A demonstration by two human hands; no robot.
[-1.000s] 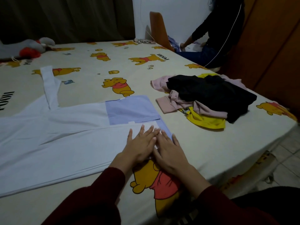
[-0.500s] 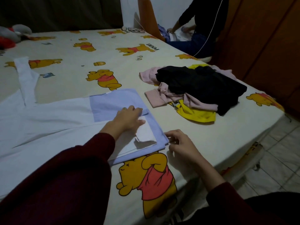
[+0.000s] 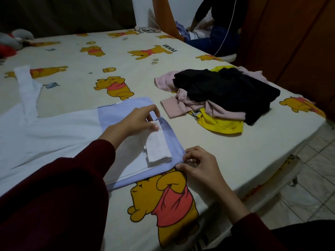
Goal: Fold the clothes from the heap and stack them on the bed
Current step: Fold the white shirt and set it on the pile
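A white garment point(image 3: 47, 134) with a light blue hem band point(image 3: 125, 109) lies flat across the left of the bed point(image 3: 226, 160). My left hand point(image 3: 137, 122) pinches the far end of the hem, where a white inner flap point(image 3: 157, 145) is turned up. My right hand point(image 3: 197, 163) pinches the near corner of the blue hem. The heap point(image 3: 223, 95) of black, pink and yellow clothes lies to the right, apart from both hands.
A person in dark clothes point(image 3: 217, 24) sits at the bed's far right corner. A grey and red soft toy point(image 3: 12, 40) lies at the far left. Small items point(image 3: 148, 29) rest by the far edge. Wooden wardrobe doors point(image 3: 293, 42) stand right; tiled floor point(image 3: 311, 178) lies below.
Both hands lay flat together on the hem a second ago. They have since parted: the left lifted the far end and exposed the white flap, the right went to the near corner.
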